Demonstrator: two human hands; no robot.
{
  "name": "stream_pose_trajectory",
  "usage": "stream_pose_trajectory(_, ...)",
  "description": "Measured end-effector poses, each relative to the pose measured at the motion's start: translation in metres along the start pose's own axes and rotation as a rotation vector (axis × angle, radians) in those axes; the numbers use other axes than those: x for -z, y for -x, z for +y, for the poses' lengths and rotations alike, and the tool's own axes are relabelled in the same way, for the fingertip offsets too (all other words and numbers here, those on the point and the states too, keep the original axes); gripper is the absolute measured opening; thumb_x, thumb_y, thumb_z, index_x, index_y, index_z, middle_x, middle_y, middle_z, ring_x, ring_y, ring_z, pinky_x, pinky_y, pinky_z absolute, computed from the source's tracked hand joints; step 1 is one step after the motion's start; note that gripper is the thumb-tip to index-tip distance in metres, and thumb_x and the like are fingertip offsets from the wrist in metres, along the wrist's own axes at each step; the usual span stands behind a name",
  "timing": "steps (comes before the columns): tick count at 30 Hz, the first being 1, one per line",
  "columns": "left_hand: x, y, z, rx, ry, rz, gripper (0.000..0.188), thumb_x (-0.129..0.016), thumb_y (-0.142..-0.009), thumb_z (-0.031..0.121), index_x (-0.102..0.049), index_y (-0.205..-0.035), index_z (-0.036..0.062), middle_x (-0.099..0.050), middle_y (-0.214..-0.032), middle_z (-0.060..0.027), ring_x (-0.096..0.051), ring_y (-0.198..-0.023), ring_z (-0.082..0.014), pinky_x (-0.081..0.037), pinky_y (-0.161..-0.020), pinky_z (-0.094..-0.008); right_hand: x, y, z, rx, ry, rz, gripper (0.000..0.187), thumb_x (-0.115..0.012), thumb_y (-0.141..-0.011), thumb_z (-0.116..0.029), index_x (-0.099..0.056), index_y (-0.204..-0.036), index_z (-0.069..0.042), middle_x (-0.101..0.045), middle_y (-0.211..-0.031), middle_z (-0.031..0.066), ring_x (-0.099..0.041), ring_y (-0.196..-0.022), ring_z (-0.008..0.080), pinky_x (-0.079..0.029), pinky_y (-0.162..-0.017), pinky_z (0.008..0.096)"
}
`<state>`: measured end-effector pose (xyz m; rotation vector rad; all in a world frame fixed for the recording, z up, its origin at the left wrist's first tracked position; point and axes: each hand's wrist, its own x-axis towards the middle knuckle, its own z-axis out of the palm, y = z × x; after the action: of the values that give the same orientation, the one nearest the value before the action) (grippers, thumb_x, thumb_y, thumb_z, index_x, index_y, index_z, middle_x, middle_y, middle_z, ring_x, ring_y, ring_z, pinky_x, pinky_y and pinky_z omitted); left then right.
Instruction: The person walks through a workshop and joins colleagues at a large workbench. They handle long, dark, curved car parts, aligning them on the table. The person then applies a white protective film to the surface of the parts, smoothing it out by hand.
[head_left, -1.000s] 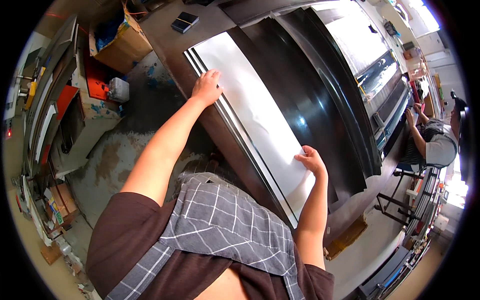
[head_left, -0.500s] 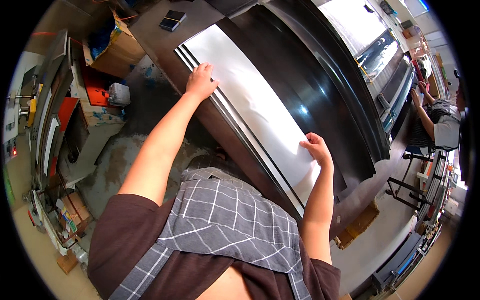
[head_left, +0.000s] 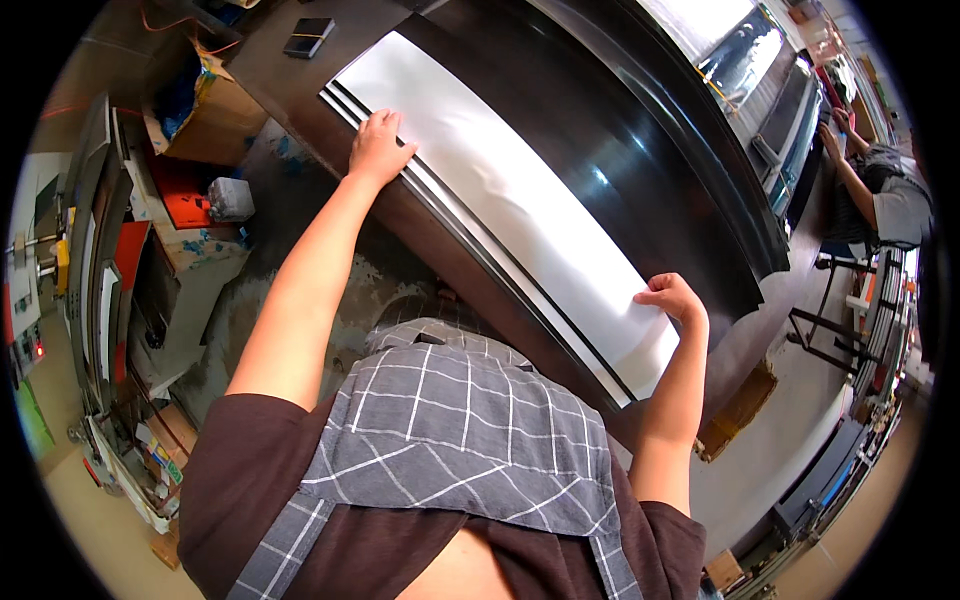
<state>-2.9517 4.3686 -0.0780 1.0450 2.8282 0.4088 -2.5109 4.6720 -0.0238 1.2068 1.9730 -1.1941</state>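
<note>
A long, silvery-white sheet lies slantwise on the workbench, with soft dents and bright reflections on its face. Dark and pale strips run along its near long edge. My left hand rests over that edge close to the far left end, fingers laid on the surface and thumb spread. At the far long edge, towards the right end, my right hand pinches the silvery-white sheet between thumb and fingers. Beyond it spread large glossy black sheets, layered and slightly curved in this view.
The dark workbench carries a small black notebook-like block at the far left. An open cardboard box stands left of the bench. A co-worker works at the right. A brown cardboard piece lies near the bench's right end.
My right hand has shifted rightwards, with its fingers still at the sheet's far edge. My left hand and the sheet's left end appear farther left; the whole view has shifted somewhat.
</note>
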Motion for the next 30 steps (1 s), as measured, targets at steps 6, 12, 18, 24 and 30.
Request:
stream_pose_trajectory(6,-0.002,-0.003,-0.001,-0.038,0.016,0.017,0.062,-0.07,-0.076,0.035,-0.052,-0.129,0.0058,-0.046,-0.135,-0.0154,-0.041,-0.125,-0.0336,-0.037,-0.105,-0.0417,-0.006,0.002,0.022,-0.012,-0.081,0.082,0.022,-0.076,-0.078,-0.023,-0.068,-0.076,-0.004,-0.057,-0.064,0.0004,-0.051,-0.059,0.0116,-0.041,-0.056,0.0293)
stream_pose_trajectory(12,-0.002,-0.003,-0.003,-0.065,0.028,0.026,0.062,-0.071,-0.076,0.034,-0.053,-0.127,0.0048,-0.046,-0.134,-0.0164,-0.041,-0.125,-0.0341,-0.036,-0.105,-0.0417,-0.009,0.001,0.019,-0.01,-0.022,0.14,0.022,-0.077,-0.076,-0.023,-0.068,-0.077,-0.002,-0.059,-0.065,0.0035,-0.052,-0.059,0.0144,-0.042,-0.056,0.0308)
stream_pose_trajectory(18,-0.004,-0.003,-0.008,-0.057,0.012,0.009,0.064,-0.07,-0.077,0.035,-0.051,-0.13,0.0037,-0.045,-0.136,-0.017,-0.042,-0.125,-0.0347,-0.037,-0.104,-0.0427,-0.007,-0.004,0.017,-0.016,-0.01,0.11,0.023,-0.077,-0.072,-0.022,-0.067,-0.076,-0.001,-0.06,-0.065,0.0056,-0.056,-0.061,0.0159,-0.046,-0.06,0.0322)
stream_pose_trajectory(24,-0.004,-0.003,0.001,-0.034,-0.065,-0.003,0.06,-0.068,-0.079,0.033,-0.051,-0.129,0.0043,-0.045,-0.135,-0.0176,-0.043,-0.124,-0.0352,-0.037,-0.104,-0.0428,-0.007,-0.006,0.015,-0.029,0.049,0.125,0.024,-0.077,-0.069,-0.022,-0.067,-0.074,-0.001,-0.061,-0.066,0.0077,-0.059,-0.064,0.0177,-0.048,-0.061,0.0329)
stream_pose_trajectory(30,-0.05,0.043,0.081,-0.501,0.005,-0.042,0.055,-0.058,-0.087,0.029,-0.044,-0.136,0.0076,-0.033,-0.145,-0.0204,-0.029,-0.136,-0.037,-0.027,-0.11,-0.0476,-0.01,-0.003,0.015,0.005,0.057,0.172,0.022,-0.075,-0.072,-0.023,-0.067,-0.074,-0.002,-0.06,-0.064,0.0065,-0.056,-0.061,0.0171,-0.045,-0.059,0.0316)
